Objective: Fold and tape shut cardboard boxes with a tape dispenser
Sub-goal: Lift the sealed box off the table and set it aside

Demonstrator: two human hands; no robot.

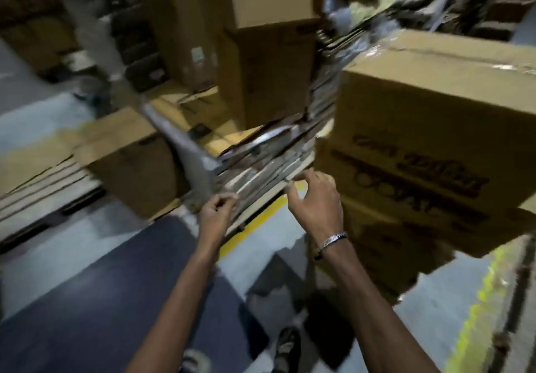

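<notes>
My left hand pinches the near edge of the tall stack of flattened brown cardboard sheets; my right hand, a silver bracelet on its wrist, curls its fingers at the same edge just to the right, though blur hides whether it grips. Right of the stack stand two printed brown cardboard boxes, one on the other. One yellow floor line runs below my hands.

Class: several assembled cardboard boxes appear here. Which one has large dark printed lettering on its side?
The taped box at right, beside the right hand; the others' sides show no such lettering.
</notes>
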